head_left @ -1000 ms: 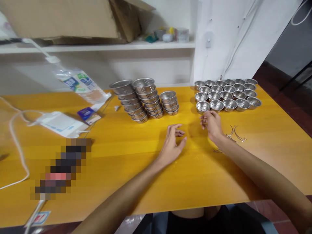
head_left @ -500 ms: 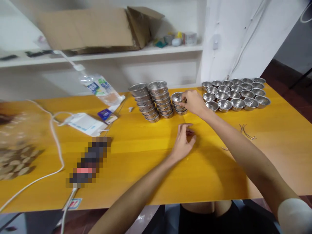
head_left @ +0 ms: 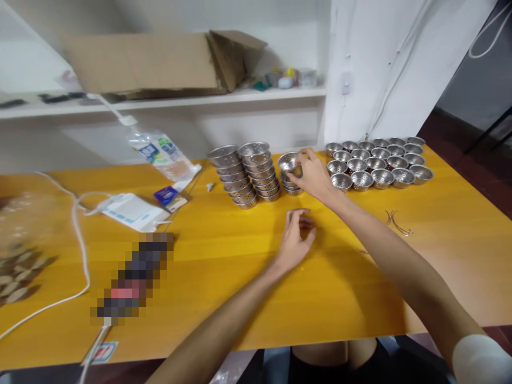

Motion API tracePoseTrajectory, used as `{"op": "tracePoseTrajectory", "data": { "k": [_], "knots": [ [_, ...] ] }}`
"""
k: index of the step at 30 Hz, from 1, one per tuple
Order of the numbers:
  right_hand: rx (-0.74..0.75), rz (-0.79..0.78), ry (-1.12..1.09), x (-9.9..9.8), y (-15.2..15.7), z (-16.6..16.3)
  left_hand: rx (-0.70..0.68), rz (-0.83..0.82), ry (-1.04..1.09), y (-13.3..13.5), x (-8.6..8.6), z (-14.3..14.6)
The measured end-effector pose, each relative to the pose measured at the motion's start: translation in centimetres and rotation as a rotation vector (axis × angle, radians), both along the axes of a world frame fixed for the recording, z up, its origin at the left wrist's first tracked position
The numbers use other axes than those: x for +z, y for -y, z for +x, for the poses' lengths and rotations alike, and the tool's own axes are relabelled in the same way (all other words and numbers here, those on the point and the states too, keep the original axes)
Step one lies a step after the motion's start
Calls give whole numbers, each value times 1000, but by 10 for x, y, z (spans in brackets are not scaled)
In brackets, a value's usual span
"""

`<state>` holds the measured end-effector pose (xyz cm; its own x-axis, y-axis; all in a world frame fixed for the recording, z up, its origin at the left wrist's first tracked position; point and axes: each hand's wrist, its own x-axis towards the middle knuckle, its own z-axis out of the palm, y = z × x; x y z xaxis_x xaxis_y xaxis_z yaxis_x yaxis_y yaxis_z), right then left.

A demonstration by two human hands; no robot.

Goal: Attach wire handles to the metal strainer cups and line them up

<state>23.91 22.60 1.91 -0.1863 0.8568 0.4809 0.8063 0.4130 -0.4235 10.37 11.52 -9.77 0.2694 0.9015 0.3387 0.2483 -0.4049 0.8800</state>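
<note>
My right hand (head_left: 316, 176) pinches the near right rim of a perforated metal cup (head_left: 285, 161) at the top of a short stack (head_left: 294, 190). The fingers partly cover the cup's right side. On the bare table in front of that stack rests my left hand (head_left: 294, 241), fingers curled but apart from the thumb, holding nothing. Two taller stacks of the same cups, a left one (head_left: 236, 184) and a middle one (head_left: 262, 173), stand just left of the short one. Several single cups (head_left: 362, 180) sit in rows to the right.
Thin curved wires (head_left: 400, 225) lie on the yellow table (head_left: 240, 288) by my right forearm. At left are a plastic bottle (head_left: 162, 152), a white box-like device (head_left: 132, 212), a blurred-out object (head_left: 136, 277), a white cable (head_left: 82, 240) and a bag of roundish pieces (head_left: 20, 274).
The view has tilted up slightly. Held by my right hand, the top cup appears a little higher relative to the short stack. My left hand stays about where it was.
</note>
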Motion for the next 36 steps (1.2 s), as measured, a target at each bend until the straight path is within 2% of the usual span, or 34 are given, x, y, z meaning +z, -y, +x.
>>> {"op": "tracePoseTrajectory", "data": {
  "k": [3, 5, 8, 13, 15, 19, 22, 29, 36],
  "knots": [
    [43, 102, -60, -3, 22, 26, 11, -5, 42, 2, 0, 0],
    [144, 109, -57, -11, 48, 50, -10, -22, 46, 5, 3, 1],
    [292, -43, 6, -32, 92, 85, -97, 4, -6, 9, 12, 2],
    [384, -286, -46, -66, 138, 119, -239, 65, -133, 6, 24, -1],
    [355, -291, -13, -71, 143, 128, -225, 61, -177, 5, 25, -1],
    [71, -160, 199, -65, 141, 148, -217, 74, -203, 7, 25, -2],
    [-41, -181, 348, -65, 139, 154, -209, 58, -221, 9, 25, -3],
    [-25, -287, 310, -82, 138, 145, -202, 67, -252, 11, 24, -3],
    [-9, -284, 386, -73, 137, 133, -228, 91, -288, 12, 25, -5]
  ]
}}
